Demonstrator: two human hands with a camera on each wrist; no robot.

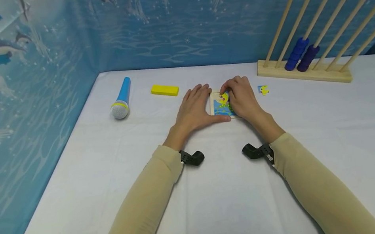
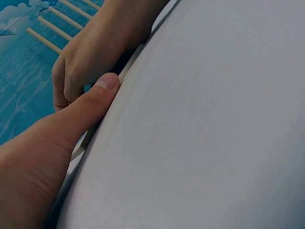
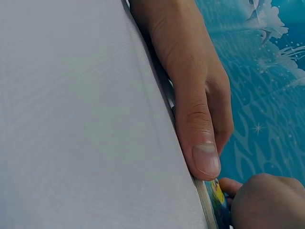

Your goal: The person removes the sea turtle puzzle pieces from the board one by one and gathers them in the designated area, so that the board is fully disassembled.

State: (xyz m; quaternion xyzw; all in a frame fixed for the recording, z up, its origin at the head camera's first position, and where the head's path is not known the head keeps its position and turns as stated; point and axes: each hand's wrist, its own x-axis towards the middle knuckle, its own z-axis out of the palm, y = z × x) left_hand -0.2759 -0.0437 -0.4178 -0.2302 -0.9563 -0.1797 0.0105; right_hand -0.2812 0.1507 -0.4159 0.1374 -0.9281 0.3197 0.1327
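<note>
A small picture puzzle [image 1: 221, 109] in a pale wooden frame lies between the hands, showing yellow, green and blue shapes. My left hand [image 1: 195, 110] rests on its left side, fingers stretched forward and the thumb along the near edge. In the left wrist view that thumb [image 2: 102, 93] touches the wooden rim. My right hand [image 1: 244, 97] is over the puzzle's right part, its curled fingers pinching a yellow and blue puzzle piece at the upper part. The hand hides much of that piece. A loose puzzle piece [image 1: 263, 90] with a yellow figure lies right of the right hand.
A toy microphone [image 1: 122, 99] and a yellow block [image 1: 165, 90] lie at the back left of the white-covered table [image 1: 219, 192]. At the back right stands a wooden peg rack [image 1: 305, 74] with blue and purple beads on two rods. Dolphin-printed cloth hangs behind.
</note>
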